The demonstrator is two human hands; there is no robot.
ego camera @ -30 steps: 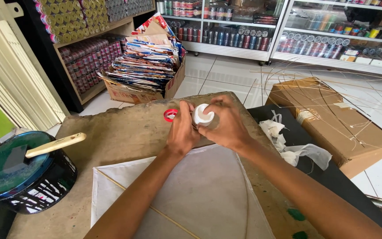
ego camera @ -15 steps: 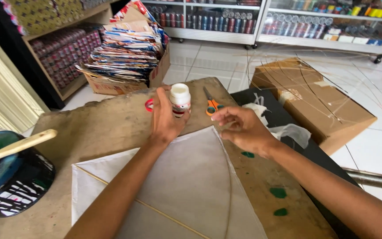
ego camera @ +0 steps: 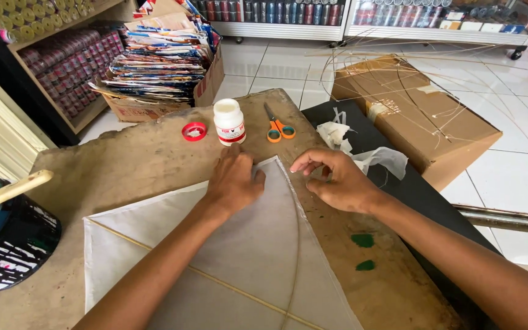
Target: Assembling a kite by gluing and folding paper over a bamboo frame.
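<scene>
A white paper kite with thin bamboo sticks lies on a worn brown table. My left hand rests flat on the kite's upper corner, pressing the paper down. My right hand sits just right of the kite's edge, its fingers curled and pinched at the paper's rim. Beyond the hands stands a small white glue bottle with no cap. Its red cap lies to the left. Orange-handled scissors lie to the right of the bottle.
A black tin with a wooden stick sits at the table's left edge. Crumpled white paper scraps lie on a dark board to the right. A cardboard box with thin sticks and a box of stacked colourful sheets stand on the tiled floor.
My left hand set the glue bottle down on the table and moved onto the kite's corner. My right hand moved to the kite's edge. The view shifted closer.
</scene>
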